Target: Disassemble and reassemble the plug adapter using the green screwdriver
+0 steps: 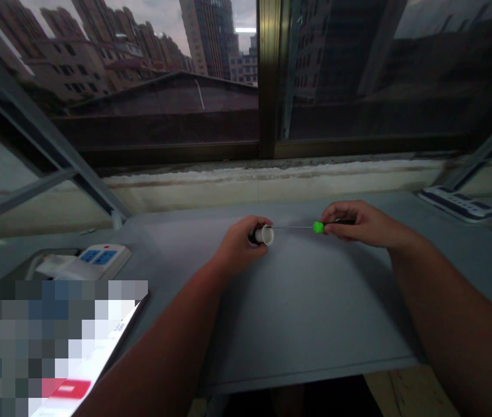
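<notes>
My left hand [246,240] is closed around a small round piece with a black body and a whitish, flared open end [267,235]; its exact kind is unclear. That end faces right. In my right hand [352,223] is a screwdriver [318,227] with a green and black handle, held level between thumb and fingers. Its thin metal shaft points left, and the tip reaches the upper rim of the round piece. Whether the tip touches it or passes behind, I cannot tell. Both hands are just above the grey table [289,313].
A white power strip [104,258] lies on the left, beside a bright screen [110,347] that is partly blurred out. Another power strip [456,204] sits at the far right. Metal frame bars [76,168] rise on both sides, before a window [267,87].
</notes>
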Motion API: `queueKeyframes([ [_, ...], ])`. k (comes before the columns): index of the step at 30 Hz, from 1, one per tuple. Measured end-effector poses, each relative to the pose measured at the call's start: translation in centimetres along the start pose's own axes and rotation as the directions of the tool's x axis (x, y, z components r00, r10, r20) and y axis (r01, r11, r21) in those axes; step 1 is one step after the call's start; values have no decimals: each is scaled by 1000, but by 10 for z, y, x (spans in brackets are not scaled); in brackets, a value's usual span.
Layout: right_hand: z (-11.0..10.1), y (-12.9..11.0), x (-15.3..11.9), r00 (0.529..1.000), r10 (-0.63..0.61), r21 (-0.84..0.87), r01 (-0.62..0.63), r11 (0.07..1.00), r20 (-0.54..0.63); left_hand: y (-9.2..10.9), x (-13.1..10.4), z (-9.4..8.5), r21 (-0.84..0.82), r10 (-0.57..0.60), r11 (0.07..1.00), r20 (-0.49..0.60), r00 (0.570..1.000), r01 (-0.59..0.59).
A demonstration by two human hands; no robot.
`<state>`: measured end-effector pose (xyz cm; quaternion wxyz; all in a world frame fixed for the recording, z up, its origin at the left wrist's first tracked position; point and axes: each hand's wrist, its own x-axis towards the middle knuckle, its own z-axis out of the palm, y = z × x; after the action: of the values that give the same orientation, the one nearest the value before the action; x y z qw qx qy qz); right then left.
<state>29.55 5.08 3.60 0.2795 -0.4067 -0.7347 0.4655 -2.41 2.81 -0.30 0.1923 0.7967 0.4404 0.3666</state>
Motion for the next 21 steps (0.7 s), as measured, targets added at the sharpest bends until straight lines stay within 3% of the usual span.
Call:
queueKeyframes([
  [4,3,-3,0,999,17,-2,-17,1000,44,-5,2,2,-30,-16,999,-12,1000,16],
  [14,16,-19,0,999,37,-130,-42,991,-40,-1,11,6,19,4,1000,21,1000,-5],
  [21,17,-23,-5,996,82,-120,-85,989,-35,-3,11,6,49,27,998,7,1000,-27],
])
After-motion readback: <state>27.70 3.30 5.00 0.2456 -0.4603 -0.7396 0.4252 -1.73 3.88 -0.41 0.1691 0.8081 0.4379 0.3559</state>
